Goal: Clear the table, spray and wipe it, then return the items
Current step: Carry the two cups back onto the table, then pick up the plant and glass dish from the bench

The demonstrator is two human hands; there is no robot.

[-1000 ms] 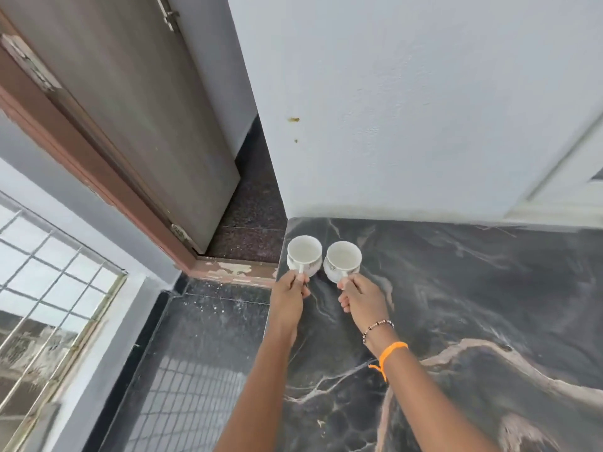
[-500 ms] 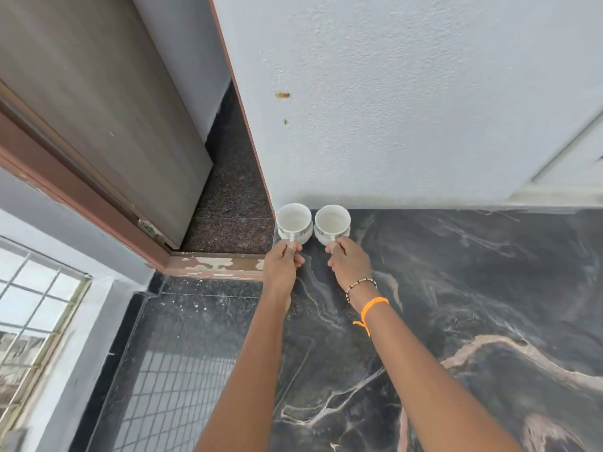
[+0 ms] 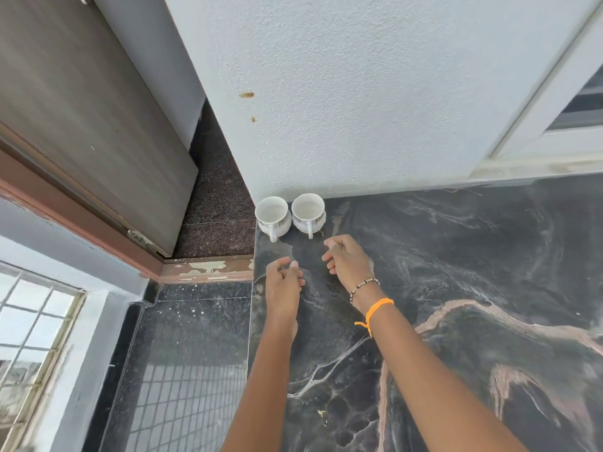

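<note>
Our left hand (image 3: 283, 282) and right hand (image 3: 347, 261) hover just above the dark marble tabletop (image 3: 456, 272), each grip loosely curled with the fingers apart and holding nothing. Just ahead of the left grip stands one white cup (image 3: 273, 214); just ahead of the right stands the second cup (image 3: 308, 211), the two side by side and nearly touching. Both are upright, handles pointing back toward our grips, which we judge makes them easy to pick up again. Beyond them rises the white wall (image 3: 375, 93), so the cups sit tucked into the far corner, likely to keep the rest of the tabletop free. Left of the left grip the tabletop edge drops to the floor (image 3: 182, 337).
</note>
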